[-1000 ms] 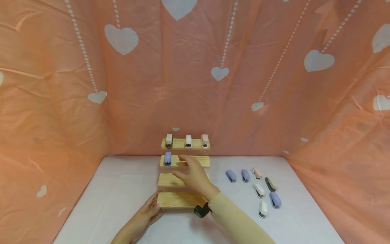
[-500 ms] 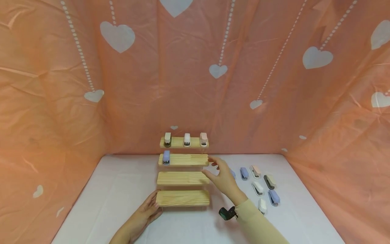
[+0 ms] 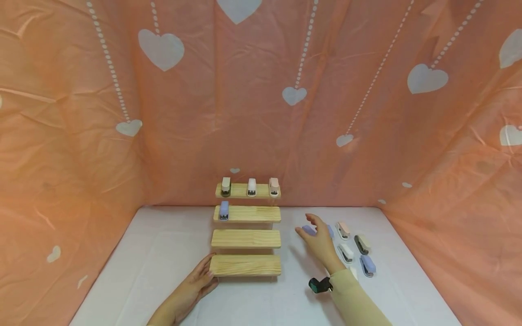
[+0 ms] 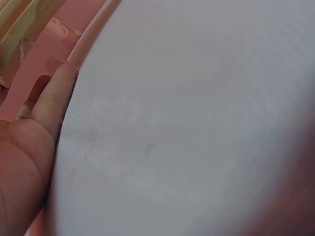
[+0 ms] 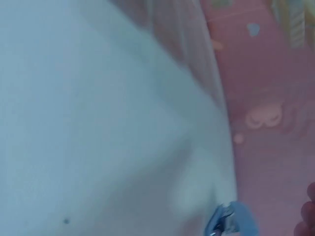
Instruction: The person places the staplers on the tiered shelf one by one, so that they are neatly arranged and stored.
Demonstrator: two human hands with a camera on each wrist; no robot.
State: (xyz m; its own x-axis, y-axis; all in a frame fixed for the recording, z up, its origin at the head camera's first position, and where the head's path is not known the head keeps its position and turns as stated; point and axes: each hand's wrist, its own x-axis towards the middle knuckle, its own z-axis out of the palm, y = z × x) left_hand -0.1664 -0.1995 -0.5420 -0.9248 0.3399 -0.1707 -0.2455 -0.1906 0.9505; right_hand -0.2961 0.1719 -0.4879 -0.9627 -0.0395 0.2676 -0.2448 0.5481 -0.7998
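Observation:
A tiered wooden display rack (image 3: 246, 266) stands on the white table, and my left hand (image 3: 193, 287) holds the left end of its lowest board. In the left wrist view, a finger (image 4: 58, 93) lies along a clear panel. Out to the right, my right hand (image 3: 320, 244) hovers with thumb and fingers apart, holding nothing. Its fingers partly cover a purple stapler (image 3: 308, 230), probably the one at the bottom of the right wrist view. Three mini staplers, beige (image 3: 226, 187), white (image 3: 251, 187) and pink (image 3: 274, 187), sit on the top board; a purple stapler (image 3: 224, 211) sits on the second.
Right of my hand lie more mini staplers: purple (image 3: 330, 231), pink (image 3: 343, 230), beige (image 3: 362, 244), white (image 3: 345, 252) and purple (image 3: 368, 266). Another white stapler (image 3: 353, 272) is mostly hidden by my sleeve. Pink heart-patterned cloth (image 3: 253, 113) walls the table's back and sides.
My right hand has moved from in front of the second board rightward to the loose staplers. The left hand stays at the rack's lower left end, and the shelved staplers have not moved.

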